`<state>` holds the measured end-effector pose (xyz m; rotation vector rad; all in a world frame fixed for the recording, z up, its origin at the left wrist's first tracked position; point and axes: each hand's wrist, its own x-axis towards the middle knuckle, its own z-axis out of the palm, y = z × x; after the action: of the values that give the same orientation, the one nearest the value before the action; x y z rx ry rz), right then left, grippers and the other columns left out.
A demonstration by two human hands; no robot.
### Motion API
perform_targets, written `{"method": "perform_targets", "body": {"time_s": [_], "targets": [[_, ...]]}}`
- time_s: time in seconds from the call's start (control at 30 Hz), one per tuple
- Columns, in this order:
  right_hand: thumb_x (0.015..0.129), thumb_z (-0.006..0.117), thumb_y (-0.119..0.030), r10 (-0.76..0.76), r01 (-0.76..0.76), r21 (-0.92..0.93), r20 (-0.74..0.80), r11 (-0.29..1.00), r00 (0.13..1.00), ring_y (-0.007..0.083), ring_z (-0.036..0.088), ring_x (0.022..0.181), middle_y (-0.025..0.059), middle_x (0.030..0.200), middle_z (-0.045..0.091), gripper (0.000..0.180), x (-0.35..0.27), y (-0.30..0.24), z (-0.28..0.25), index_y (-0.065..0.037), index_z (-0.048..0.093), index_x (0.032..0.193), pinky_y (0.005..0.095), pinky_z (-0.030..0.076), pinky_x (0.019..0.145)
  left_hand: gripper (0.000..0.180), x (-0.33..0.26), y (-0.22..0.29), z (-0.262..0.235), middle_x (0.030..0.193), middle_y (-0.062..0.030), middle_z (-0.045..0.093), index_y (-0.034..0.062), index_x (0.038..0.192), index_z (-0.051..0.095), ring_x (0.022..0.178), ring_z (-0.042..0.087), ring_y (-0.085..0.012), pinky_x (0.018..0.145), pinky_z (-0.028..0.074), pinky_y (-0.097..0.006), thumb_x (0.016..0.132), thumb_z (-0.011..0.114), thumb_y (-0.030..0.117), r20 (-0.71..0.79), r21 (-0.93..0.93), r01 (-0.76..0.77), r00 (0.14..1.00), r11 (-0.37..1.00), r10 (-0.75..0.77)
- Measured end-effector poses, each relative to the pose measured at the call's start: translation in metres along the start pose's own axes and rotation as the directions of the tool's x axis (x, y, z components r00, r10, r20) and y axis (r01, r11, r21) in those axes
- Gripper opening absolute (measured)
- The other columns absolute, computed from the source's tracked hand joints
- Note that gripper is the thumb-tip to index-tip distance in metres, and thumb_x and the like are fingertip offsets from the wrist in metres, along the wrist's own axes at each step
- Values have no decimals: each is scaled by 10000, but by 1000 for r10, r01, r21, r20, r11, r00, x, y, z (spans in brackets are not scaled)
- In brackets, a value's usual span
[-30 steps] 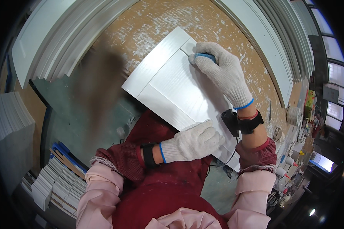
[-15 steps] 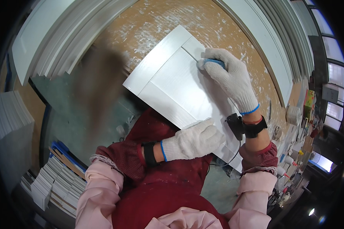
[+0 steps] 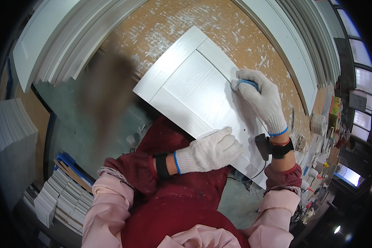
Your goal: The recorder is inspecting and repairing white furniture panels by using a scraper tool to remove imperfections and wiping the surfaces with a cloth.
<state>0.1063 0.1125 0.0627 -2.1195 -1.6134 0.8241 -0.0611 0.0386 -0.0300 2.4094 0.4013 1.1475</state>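
Note:
A white framed panel (image 3: pixel 194 91), like a cabinet door with a recessed centre, lies tilted across the workbench and overhangs its near edge. My left hand (image 3: pixel 208 152), in a white knit glove, rests with fingers stretched out on the panel's near side. My right hand (image 3: pixel 262 97), gloved the same way, is closed round a small blue block (image 3: pixel 249 84), perhaps a sanding pad. A whitish tip or fold of it touches the groove beside the panel's right frame strip. The palm side of the grip is hidden.
White dust and flakes cover the brown workbench (image 3: pixel 231 25). Stacked white panels stand at the left (image 3: pixel 49 49) and right (image 3: pixel 293 53). More boards (image 3: pixel 66 198) lie low on the left. Bottles and small goods (image 3: pixel 312 177) crowd the right side. A brown blur (image 3: pixel 111 87) hides part of the floor.
My right hand has slid the blue block along the groove, rightward and nearer to me. My left hand and the panel have stayed in place.

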Motion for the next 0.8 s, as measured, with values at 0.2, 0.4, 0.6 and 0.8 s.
{"method": "perform_targets", "body": {"time_s": [0.2, 0.4, 0.6, 0.8], "targets": [[810, 667, -301, 41, -42, -22, -16, 999, 999, 219, 678, 958, 132, 1036, 709, 413, -20, 21, -9, -25, 677, 1117, 326, 515, 866, 330, 1, -2, -2, 895, -49, 579, 82, 1034, 660, 870, 604, -215, 923, 535, -378, 714, 666, 159, -18, 19, -35, 999, 999, 35], [821, 656, -277, 104, -105, -17, -44, 994, 994, 192, 671, 925, 122, 1009, 705, 388, -40, 33, -18, -24, 674, 1114, 315, 521, 843, 303, 4, -1, -3, 875, -45, 535, 75, 1018, 651, 851, 585, -201, 925, 532, -365, 724, 650, 148, 8, 9, -32, 999, 999, 32], [830, 648, -260, 136, -136, -7, -54, 991, 989, 179, 667, 902, 113, 998, 702, 390, -55, 46, -25, -18, 664, 1135, 307, 529, 813, 314, 7, -3, 1, 861, -49, 485, 69, 1003, 637, 779, 563, -182, 875, 549, -350, 692, 670, 96, -79, 64, -54, 995, 996, 59], [834, 640, -241, 122, -120, 26, -107, 992, 987, 172, 669, 873, 127, 1032, 694, 387, -74, 73, -30, -12, 660, 1146, 305, 535, 800, 323, 8, -5, -2, 882, -42, 507, 71, 1006, 648, 803, 578, -172, 844, 552, -333, 686, 693, 79, 11, -23, -61, 998, 998, 61]]}}
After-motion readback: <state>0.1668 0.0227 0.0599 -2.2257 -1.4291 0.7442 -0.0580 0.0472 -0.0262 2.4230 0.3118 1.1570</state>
